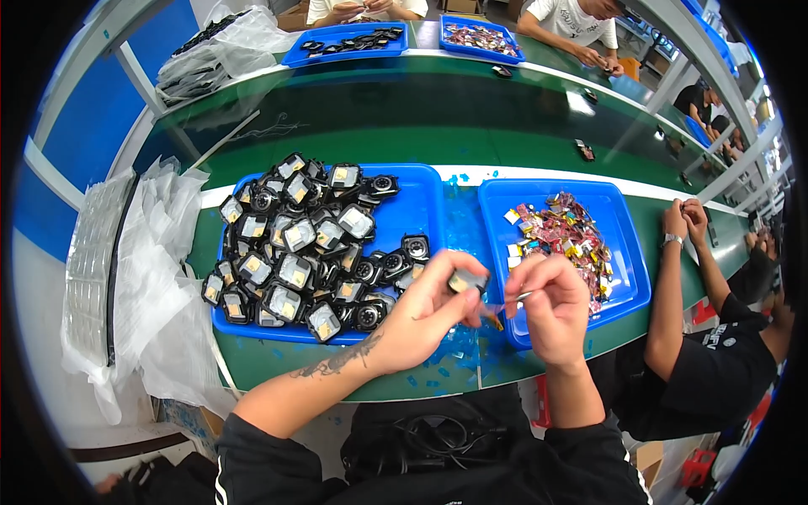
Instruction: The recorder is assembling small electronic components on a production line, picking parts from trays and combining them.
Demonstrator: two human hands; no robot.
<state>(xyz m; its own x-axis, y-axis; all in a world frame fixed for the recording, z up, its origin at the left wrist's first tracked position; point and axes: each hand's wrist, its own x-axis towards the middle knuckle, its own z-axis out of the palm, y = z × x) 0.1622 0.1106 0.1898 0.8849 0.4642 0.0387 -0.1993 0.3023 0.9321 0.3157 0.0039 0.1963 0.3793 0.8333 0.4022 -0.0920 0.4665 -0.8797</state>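
My left hand is closed round a black watch case, its inner side turned up, in front of the gap between two blue trays. Close on its right, my right hand pinches a small, thin, silvery piece whose kind I cannot make out. Something faint and blurred spans the space between the hands. Left of them, a blue tray carries a heap of similar black watch cases. Behind my right hand, a second blue tray holds a pile of small pink, yellow and white parts.
Small blue film scraps litter the green bench. Beyond runs a dark green conveyor belt with a few loose parts. Clear plastic sheeting stands at the left. A co-worker's arms are at the right; other people sit across the belt.
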